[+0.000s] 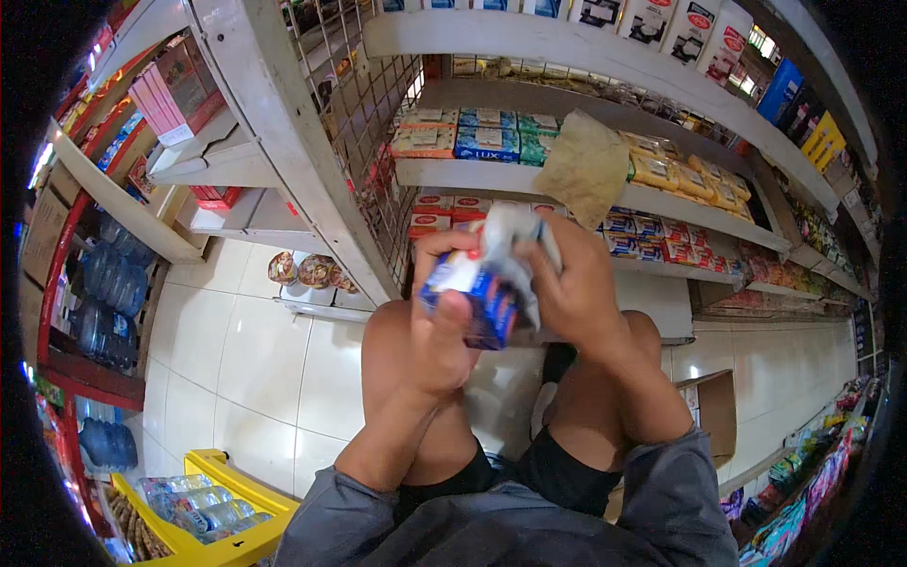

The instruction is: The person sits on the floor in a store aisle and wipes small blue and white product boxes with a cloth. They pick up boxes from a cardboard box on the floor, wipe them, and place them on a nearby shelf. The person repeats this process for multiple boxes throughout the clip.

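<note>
In front of my knees my left hand [443,319] grips a blue, white and red soap box [482,298], its thumb on the near side. My right hand [577,276] holds a crumpled whitish cloth or wrapper [510,237] against the top of the box; motion blur hides which it is. Just beyond, a yellowish cloth [587,166] hangs over the shelf edge [460,173]. Blue Lux soap packs [487,144] and green packs [536,147] are stacked left of that cloth, yellow packs [655,172] right of it. Red and white soap boxes [432,220] fill part of the shelf below.
A white metal shelf post [283,135] and wire mesh rise at the left. Behind them stand large blue water bottles [106,326]. A yellow rack [248,496] with bottles is at lower left. An open cardboard box [717,414] sits right of my legs on the tiled floor [255,354].
</note>
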Demonstrator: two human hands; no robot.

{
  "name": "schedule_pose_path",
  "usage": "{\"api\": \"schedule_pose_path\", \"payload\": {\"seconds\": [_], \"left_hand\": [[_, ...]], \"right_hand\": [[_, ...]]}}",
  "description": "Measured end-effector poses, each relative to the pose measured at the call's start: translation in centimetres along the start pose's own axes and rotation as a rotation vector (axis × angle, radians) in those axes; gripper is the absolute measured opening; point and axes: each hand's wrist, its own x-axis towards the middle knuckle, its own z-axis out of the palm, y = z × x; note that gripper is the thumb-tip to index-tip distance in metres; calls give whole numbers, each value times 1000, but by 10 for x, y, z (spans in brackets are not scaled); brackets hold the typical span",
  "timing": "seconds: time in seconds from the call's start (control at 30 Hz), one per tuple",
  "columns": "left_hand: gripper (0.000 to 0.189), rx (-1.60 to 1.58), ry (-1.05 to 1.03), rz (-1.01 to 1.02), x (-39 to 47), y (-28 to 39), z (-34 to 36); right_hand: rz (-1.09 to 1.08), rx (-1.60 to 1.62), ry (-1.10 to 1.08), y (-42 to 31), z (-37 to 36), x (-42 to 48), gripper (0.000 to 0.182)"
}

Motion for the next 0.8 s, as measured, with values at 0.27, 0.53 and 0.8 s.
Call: {"api": "schedule_pose_path", "payload": {"seconds": [0.27, 0.53, 0.8], "left_hand": [[57, -86, 16, -150, 2, 1, -10], [90, -125, -39, -13, 7, -4, -3], [83, -130, -22, 69, 10, -15, -10]], "right_hand": [[145, 113, -174, -6, 1, -5, 17], [33, -116, -1, 8, 10, -3, 25], [462, 892, 41, 20, 25, 0, 29]]}}
